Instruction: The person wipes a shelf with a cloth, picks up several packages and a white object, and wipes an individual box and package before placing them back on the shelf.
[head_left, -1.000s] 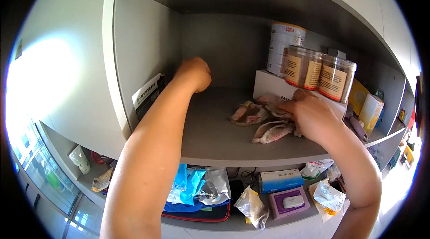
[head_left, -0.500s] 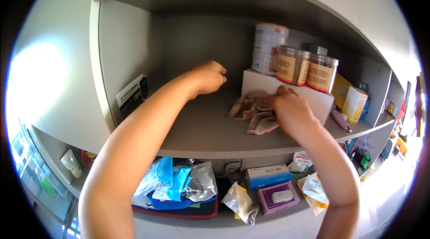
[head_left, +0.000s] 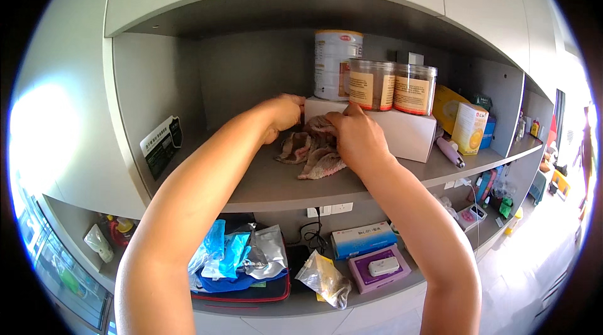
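Observation:
A crumpled, grey-pink cloth [head_left: 320,158] lies partly bunched on the cabinet shelf [head_left: 251,187]. My right hand [head_left: 363,137] is closed on its upper right part, against the front of a long white box [head_left: 408,137]. At that box's left end, my left hand [head_left: 281,118] has its fingers curled against the edge; its fingertips are partly hidden. On top of the box stand a tall white can [head_left: 331,65] with a yellow rim and clear-lidded jars [head_left: 412,88] with cream labels.
Right of the box are a purple handheld device [head_left: 450,152] and a yellow-white carton [head_left: 470,129]. A dark card [head_left: 162,146] leans on the left wall. The lower shelf holds blue and silver packets [head_left: 267,252], a blue-white box [head_left: 362,240] and a purple box [head_left: 402,264].
My left hand has moved to the white box's left end. The right hand has shifted left along the box's front with the cloth. The whole view has swung to the right.

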Available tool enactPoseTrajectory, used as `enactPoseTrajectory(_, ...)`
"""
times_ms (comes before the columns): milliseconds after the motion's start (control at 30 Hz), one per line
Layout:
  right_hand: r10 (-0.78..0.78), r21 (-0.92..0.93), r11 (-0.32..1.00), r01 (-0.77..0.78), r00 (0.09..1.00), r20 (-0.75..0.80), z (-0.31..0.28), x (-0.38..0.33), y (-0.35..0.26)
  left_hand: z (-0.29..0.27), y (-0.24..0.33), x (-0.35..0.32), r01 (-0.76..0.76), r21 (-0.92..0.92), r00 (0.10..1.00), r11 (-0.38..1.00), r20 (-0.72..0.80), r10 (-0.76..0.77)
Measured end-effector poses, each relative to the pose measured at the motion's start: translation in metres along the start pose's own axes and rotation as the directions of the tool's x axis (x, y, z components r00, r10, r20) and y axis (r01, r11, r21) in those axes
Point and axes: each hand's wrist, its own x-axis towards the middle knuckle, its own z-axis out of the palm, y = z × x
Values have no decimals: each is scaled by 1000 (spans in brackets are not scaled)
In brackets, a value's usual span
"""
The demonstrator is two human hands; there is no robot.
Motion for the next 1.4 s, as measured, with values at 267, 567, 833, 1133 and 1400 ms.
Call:
enactPoseTrajectory(267, -219, -130, 963, 237, 966, 140, 5, 18, -19, -32, -8, -47, -87, 294, 988, 952, -94, 119)
enactPoseTrajectory(567, -112, 18, 994, 112, 994, -2, 20, 77, -72, -64, -35, -69, -22, 391, 901, 920, -390, 187)
enactPoseTrajectory(833, -63, 102, 994, -36, 577, 814, 42, 112, -80, -72, -57, -21, -17, 703, 997, 711, -43, 67)
enactPoseTrajectory(1133, -189, -88, 962, 257, 866, 463, 107, 175, -95, -117, -75, -8, 380, 921, 904, 87, -390, 174)
enactPoseTrajectory(1400, -325, 92, 930, 355, 683, 654, 180, 170, -78, -142, -137, 36, 400, 797, 916, 452, -370, -156)
